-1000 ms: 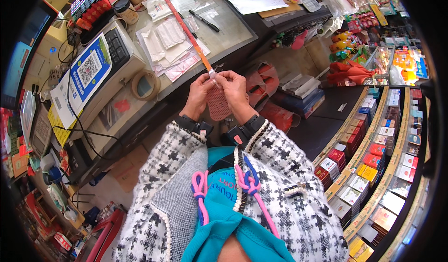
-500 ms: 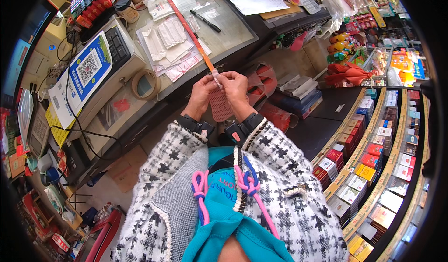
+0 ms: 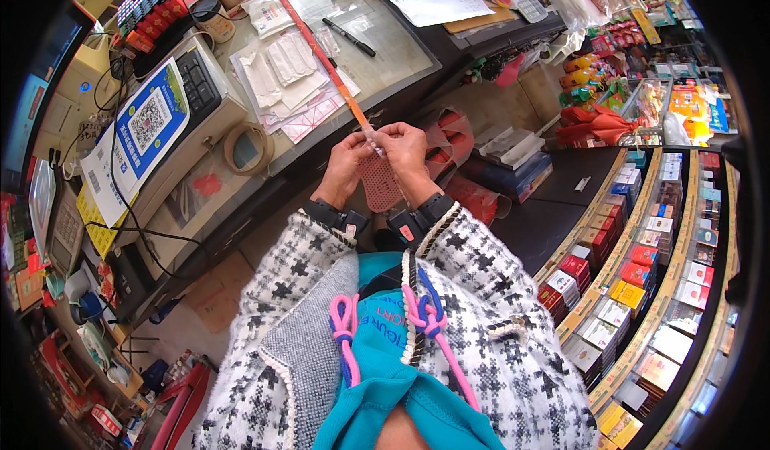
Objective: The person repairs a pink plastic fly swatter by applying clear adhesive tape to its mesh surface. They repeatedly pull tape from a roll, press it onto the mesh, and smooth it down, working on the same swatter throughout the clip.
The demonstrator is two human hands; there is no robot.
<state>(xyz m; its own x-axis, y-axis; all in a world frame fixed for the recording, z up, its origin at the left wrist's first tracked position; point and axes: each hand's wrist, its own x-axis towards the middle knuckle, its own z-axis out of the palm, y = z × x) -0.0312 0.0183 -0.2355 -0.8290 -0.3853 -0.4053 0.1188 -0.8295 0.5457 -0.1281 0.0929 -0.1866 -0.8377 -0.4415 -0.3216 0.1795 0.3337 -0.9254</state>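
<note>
Orange swatter (image 3: 345, 93) pokes past the desk (image 3: 405, 57)'s front edge, whitish neck wrap (image 3: 370, 136) looks mostly on, but left hand (image 3: 342, 165) and right hand (image 3: 405, 153) pinch it together, so unfinished imo.

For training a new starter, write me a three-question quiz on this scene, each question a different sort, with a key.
1. True or false: the left hand and the right hand meet at the near end of the orange stick.
2. Choose one: the perforated sheet between the wrists is (a) green, (b) blue, (c) pink.
3. Fill in: the black pen lies to the ____ of the orange stick.

Key: 1 true; 2 c; 3 right.
</note>
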